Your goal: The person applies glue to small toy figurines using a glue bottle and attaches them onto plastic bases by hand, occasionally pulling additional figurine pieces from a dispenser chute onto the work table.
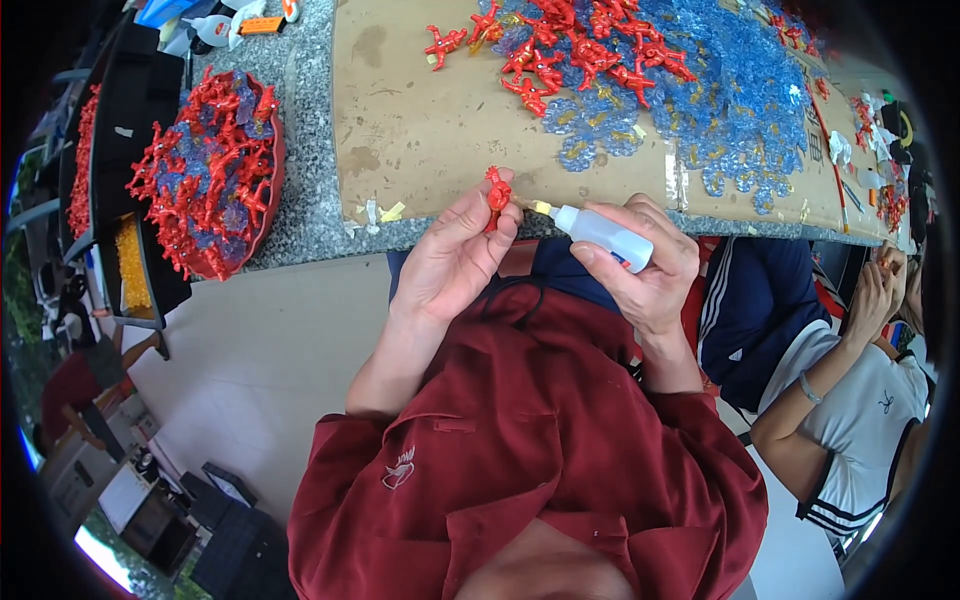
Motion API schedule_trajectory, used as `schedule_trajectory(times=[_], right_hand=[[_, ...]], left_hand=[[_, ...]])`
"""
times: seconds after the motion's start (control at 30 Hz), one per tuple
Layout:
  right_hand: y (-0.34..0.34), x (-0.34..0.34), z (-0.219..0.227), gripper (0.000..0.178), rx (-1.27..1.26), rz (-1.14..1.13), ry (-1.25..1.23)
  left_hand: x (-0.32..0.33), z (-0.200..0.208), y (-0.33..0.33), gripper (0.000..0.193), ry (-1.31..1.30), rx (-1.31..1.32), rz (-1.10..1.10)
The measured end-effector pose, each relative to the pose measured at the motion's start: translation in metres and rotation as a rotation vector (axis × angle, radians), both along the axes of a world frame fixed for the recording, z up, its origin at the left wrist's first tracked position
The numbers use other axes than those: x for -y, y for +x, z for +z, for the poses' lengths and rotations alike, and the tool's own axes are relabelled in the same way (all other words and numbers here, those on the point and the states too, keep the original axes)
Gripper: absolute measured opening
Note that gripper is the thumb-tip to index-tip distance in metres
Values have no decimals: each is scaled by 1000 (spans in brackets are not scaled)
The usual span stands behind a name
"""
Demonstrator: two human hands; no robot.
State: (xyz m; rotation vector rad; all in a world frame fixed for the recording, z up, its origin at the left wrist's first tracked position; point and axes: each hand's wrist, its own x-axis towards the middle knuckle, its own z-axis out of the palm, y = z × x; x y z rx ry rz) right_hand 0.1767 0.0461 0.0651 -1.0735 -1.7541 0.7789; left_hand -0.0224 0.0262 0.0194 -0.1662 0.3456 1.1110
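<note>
Now the glue bottle (606, 237) lies sideways (nozzle leftward) toward the red piece (497, 196).

1. Small plastic piece (497, 192), centre frame: red.
2. Squeeze bottle (603, 236): white, yellowish nozzle.
3. Bowl (262, 215), upper left: red, red and blue pieces inside.
4. Cardboard sheet (420, 120): brown, stained.
5. Desk (310, 130): grey speckled.
6. Heap of pieces (690, 80), upper right: clear blue, red on top.
7. Shirt (530, 450): dark red.

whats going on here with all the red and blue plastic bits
A person in a red shirt pinches a small red piece in the left hand and points a white squeeze bottle at it with the right hand. Red and blue pieces cover the cardboard; a bowl holds more.
</note>
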Motion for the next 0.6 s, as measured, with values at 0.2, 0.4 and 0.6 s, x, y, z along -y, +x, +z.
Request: schedule_trajectory(times=[0.2,0.4,0.6], right_hand=[[0,0,1,33,9,4,-7],[1,0,5,33,17,-3,2],[1,1,8,33,-36,24,-34]], left_hand=[[0,1,1,36,12,13,-3],[0,1,0,38,23,13,-25],[0,4,2,38,26,-61,-7]])
